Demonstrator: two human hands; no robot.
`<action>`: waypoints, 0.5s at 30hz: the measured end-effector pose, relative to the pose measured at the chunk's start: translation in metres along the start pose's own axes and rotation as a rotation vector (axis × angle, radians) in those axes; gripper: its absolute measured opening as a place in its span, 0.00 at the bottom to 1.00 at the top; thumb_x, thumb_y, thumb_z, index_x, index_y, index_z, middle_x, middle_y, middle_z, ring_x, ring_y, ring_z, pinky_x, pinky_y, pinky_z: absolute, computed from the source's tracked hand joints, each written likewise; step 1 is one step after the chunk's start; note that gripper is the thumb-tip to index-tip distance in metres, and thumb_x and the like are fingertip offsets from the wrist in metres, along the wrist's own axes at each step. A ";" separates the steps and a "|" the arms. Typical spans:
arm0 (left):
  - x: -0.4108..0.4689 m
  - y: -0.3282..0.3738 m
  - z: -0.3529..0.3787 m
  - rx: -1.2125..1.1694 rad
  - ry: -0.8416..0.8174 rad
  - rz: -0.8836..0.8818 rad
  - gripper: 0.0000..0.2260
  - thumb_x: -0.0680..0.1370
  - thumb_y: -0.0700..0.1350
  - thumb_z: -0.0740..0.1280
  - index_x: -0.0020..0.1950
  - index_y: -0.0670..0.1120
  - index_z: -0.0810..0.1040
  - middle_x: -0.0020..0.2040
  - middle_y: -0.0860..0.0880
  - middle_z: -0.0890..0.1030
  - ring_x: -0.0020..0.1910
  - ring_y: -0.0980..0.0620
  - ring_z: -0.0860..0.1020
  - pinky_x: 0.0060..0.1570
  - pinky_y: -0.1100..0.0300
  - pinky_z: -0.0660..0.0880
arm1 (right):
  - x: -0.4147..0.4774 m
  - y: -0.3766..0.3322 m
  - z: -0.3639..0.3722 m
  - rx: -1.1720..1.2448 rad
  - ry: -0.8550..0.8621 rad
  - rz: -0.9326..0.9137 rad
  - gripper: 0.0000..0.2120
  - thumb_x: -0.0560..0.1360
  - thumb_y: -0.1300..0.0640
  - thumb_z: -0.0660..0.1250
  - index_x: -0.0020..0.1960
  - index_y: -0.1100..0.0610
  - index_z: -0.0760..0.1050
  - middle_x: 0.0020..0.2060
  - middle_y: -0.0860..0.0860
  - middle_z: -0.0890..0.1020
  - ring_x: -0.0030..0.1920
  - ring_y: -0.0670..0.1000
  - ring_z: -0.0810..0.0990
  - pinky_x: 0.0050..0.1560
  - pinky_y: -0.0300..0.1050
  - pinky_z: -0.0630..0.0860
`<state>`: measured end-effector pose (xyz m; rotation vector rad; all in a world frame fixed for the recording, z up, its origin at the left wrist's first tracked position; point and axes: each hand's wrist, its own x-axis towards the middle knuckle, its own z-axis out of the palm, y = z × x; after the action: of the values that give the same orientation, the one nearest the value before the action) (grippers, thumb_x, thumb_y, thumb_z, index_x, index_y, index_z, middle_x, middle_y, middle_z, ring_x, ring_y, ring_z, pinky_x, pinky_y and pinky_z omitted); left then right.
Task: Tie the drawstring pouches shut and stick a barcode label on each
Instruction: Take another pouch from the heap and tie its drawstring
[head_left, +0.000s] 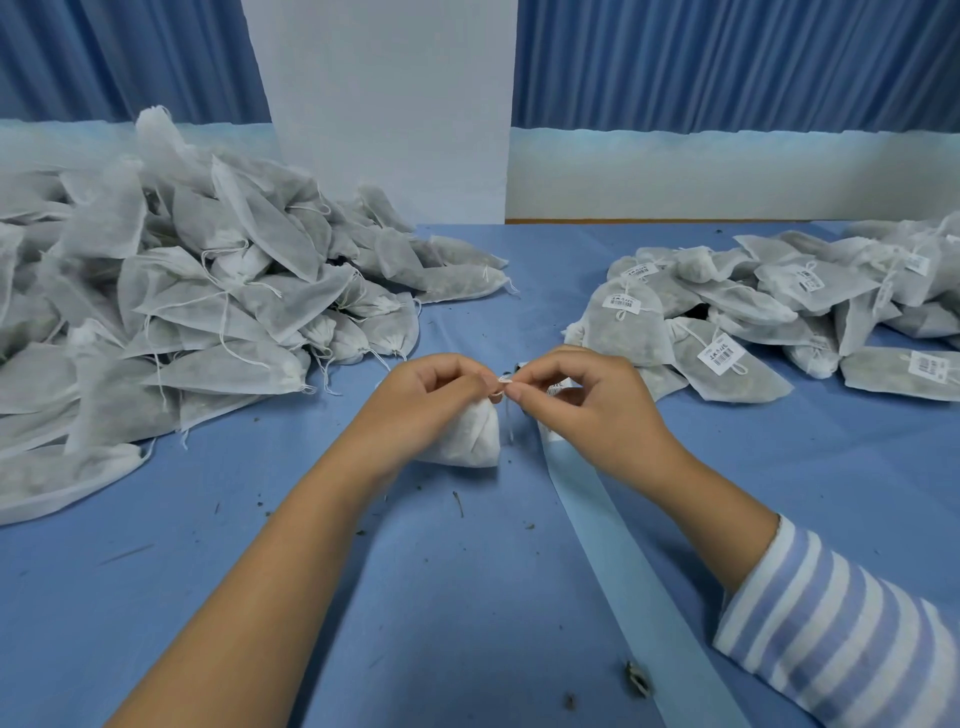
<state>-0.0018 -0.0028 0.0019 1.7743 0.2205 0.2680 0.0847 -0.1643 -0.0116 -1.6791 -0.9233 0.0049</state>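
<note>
Striped sleeve (841, 639) and bare forearm (260, 571) converge over the table (467, 597), where left hand (431, 395) and right hand (587, 405) each pinch the drawstring (503, 381) above one pouch (467, 436), probably cinching its knot. Label backing strip (623, 561) runs just beside the pouch, within reach. Untied heap (182, 291) lies left, labelled heap (779, 301) right.

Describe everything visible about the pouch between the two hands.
The pouch is small, made of thin white fabric that looks non-woven, with greyish contents showing faintly through. It stands on the blue table with its gathered neck up and its lower corner splayed. The left hand grips the neck and covers its left side. The right hand pinches the white drawstring at the top. Its visible face is plain.
</note>
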 end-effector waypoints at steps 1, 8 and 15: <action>0.000 0.000 0.000 0.018 0.004 -0.006 0.08 0.77 0.46 0.68 0.40 0.51 0.83 0.41 0.58 0.84 0.42 0.66 0.78 0.39 0.78 0.69 | 0.001 0.000 -0.001 0.032 -0.002 0.019 0.04 0.73 0.61 0.73 0.42 0.54 0.83 0.37 0.45 0.83 0.39 0.44 0.80 0.40 0.37 0.75; -0.003 0.000 0.003 0.117 -0.086 -0.052 0.11 0.80 0.47 0.61 0.47 0.53 0.83 0.37 0.63 0.82 0.28 0.62 0.70 0.30 0.71 0.65 | 0.002 -0.003 -0.002 0.098 -0.031 0.042 0.04 0.74 0.62 0.72 0.42 0.55 0.83 0.38 0.46 0.85 0.40 0.44 0.82 0.43 0.38 0.77; -0.006 0.002 0.003 0.168 -0.178 -0.041 0.13 0.80 0.42 0.62 0.46 0.54 0.85 0.39 0.59 0.83 0.44 0.57 0.79 0.50 0.60 0.71 | 0.003 -0.006 -0.004 0.129 -0.004 0.089 0.05 0.74 0.63 0.72 0.42 0.55 0.82 0.38 0.49 0.85 0.41 0.46 0.81 0.48 0.47 0.79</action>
<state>-0.0064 -0.0079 0.0029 1.9456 0.1547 0.0630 0.0848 -0.1653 -0.0037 -1.5991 -0.8332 0.1252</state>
